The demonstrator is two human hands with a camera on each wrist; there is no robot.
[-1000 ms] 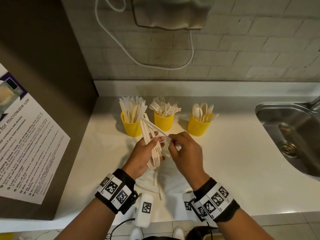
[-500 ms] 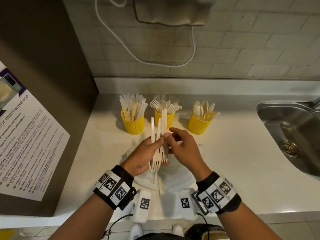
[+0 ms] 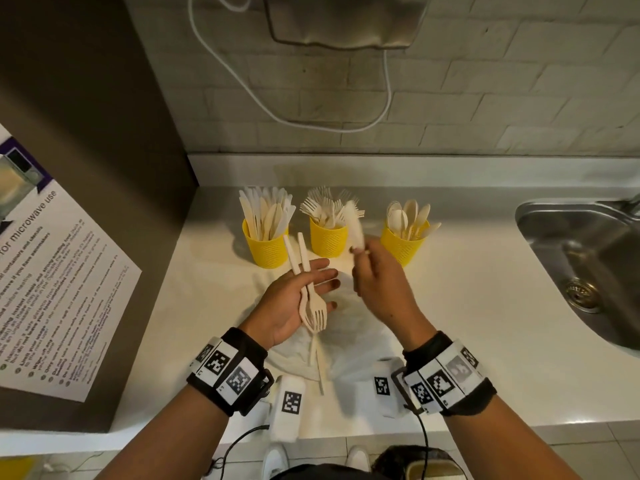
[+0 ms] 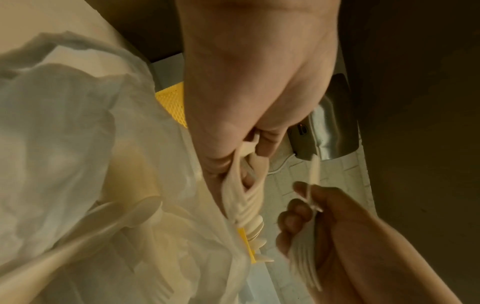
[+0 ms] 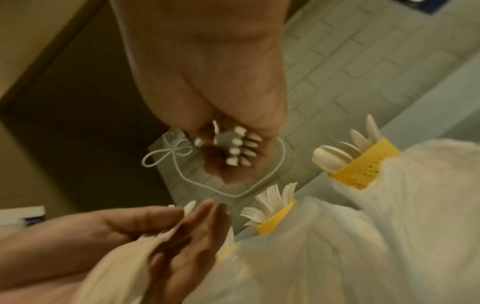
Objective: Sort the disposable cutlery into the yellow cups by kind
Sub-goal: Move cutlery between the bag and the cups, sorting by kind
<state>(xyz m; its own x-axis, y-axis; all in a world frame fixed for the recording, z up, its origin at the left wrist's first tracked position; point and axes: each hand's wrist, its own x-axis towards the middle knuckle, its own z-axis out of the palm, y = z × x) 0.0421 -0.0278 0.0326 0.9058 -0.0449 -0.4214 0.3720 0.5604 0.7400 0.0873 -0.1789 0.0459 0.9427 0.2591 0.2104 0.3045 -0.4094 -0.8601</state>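
Three yellow cups stand in a row at the back of the counter: knives in the left cup [image 3: 265, 249], forks in the middle cup [image 3: 328, 241], spoons in the right cup [image 3: 403, 245]. My left hand [image 3: 318, 285] is palm up over a white plastic bag [image 3: 349, 344]. Two forks [image 3: 313, 308] lie across its palm, handles toward the cups, and the thumb holds them against the straight fingers. My right hand [image 3: 358, 251] grips a blurred bunch of forks [image 3: 356, 225] just in front of the middle cup. Their tines [image 5: 240, 148] show inside its curled fingers.
A steel sink [image 3: 588, 271] is set into the counter at the right. At the left, a brown cabinet side carries a microwave notice [image 3: 52, 289]. A wall unit [image 3: 346, 19] with a white cable hangs above. More cutlery [image 3: 317, 358] lies in the bag.
Both hands were together on one bundle of forks. The right hand has pulled some away up toward the middle cup, and the left hand's fingers have spread out straight with two forks left on it.
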